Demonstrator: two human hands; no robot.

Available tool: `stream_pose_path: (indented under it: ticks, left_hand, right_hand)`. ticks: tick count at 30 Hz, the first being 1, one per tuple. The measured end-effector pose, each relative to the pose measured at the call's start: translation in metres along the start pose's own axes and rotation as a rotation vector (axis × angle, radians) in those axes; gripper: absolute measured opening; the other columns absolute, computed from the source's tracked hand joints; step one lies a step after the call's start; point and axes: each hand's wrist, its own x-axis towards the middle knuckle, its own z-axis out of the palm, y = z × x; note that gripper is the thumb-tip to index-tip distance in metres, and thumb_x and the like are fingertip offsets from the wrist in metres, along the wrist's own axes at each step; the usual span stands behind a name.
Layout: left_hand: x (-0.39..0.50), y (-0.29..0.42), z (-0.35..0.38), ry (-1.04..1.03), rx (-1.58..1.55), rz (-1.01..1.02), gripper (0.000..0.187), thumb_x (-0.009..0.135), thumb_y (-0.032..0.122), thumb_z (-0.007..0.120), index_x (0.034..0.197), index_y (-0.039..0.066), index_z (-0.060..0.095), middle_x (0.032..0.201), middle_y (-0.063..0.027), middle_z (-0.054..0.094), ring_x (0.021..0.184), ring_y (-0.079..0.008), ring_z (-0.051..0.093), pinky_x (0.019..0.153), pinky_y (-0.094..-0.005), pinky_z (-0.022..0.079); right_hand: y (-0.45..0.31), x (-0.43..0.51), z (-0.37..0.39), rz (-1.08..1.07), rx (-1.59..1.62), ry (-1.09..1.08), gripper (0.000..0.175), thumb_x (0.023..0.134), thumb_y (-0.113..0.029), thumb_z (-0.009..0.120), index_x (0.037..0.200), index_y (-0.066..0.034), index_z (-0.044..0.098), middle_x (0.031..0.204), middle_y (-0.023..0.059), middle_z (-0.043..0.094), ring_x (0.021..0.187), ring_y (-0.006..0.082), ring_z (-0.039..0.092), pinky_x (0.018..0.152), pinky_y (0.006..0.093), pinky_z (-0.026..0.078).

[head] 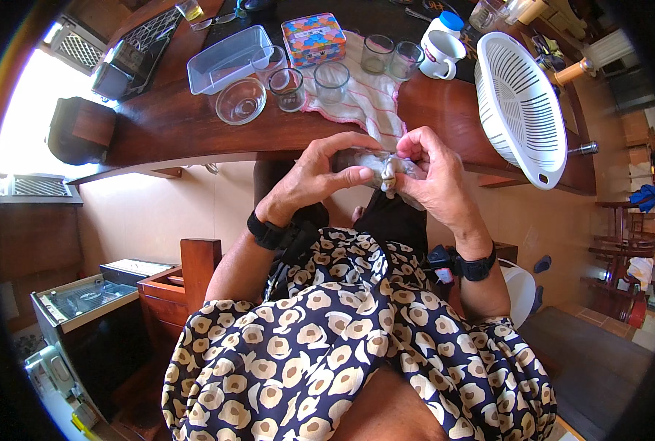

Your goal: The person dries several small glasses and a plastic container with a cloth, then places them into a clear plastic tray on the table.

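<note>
Before my lap, just off the table's front edge, both hands grip a clear plastic bag [387, 171]. Its middle is bunched into a twisted, pale tan neck. My left hand [323, 172] holds the bag's left side, thumb lying across the front. On the other side, my right hand [437, 179] pinches the plastic close to the gathered neck. What the bag contains cannot be made out. A white cloth with pink stripes [368, 105] hangs over the table edge right behind the hands.
On the wooden table [167, 129] stand a glass bowl [241, 101], several drinking glasses [331, 82], a clear plastic tub [225, 60], a colourful tin box [314, 41] and a white mug [441, 54]. A white colander basket [520, 110] overhangs the right edge.
</note>
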Motion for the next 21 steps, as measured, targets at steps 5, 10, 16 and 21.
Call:
stream_pose_path:
  ticks: [5,10,16,21]
  left_hand:
    - [0.004,0.001,0.002,-0.001,0.169,0.051,0.044,0.091,0.029,0.080,0.123,0.002,0.065,0.107,-0.0058,0.069,0.098,-0.0144,0.066,0.086,-0.0299,0.054]
    - [-0.001,0.007,0.000,0.039,-0.017,-0.177,0.047,0.091,0.031,0.079,0.124,0.002,0.062,0.104,-0.0071,0.067,0.093,-0.0127,0.064,0.075,-0.0272,0.055]
    - [-0.001,0.004,-0.004,0.145,-0.060,-0.105,0.051,0.092,0.032,0.078,0.125,-0.001,0.057,0.101,-0.0058,0.065,0.083,-0.0104,0.061,0.070,-0.0254,0.053]
    - [-0.002,0.001,0.001,0.094,-0.014,-0.107,0.052,0.090,0.033,0.081,0.121,0.000,0.057,0.099,-0.0051,0.063,0.082,-0.0101,0.060,0.071,-0.0251,0.052]
  right_hand:
    - [0.000,0.000,0.019,-0.168,-0.179,0.114,0.041,0.073,0.004,0.080,0.106,-0.0023,0.057,0.101,0.0133,0.065,0.094,0.0288,0.067,0.082,0.0377,0.055]
    - [0.008,-0.002,0.015,-0.234,-0.111,0.066,0.045,0.081,-0.004,0.081,0.120,-0.0031,0.057,0.112,0.0092,0.064,0.099,0.0206,0.066,0.089,0.0345,0.053]
    - [0.014,-0.012,0.007,-0.058,0.106,0.064,0.040,0.086,-0.005,0.078,0.122,-0.0027,0.061,0.116,0.0092,0.066,0.099,0.0176,0.066,0.088,0.0311,0.054]
    - [0.015,-0.014,0.012,-0.266,-0.124,0.216,0.025,0.082,0.004,0.078,0.106,0.0002,0.071,0.102,0.0105,0.070,0.094,0.0206,0.069,0.081,0.0306,0.056]
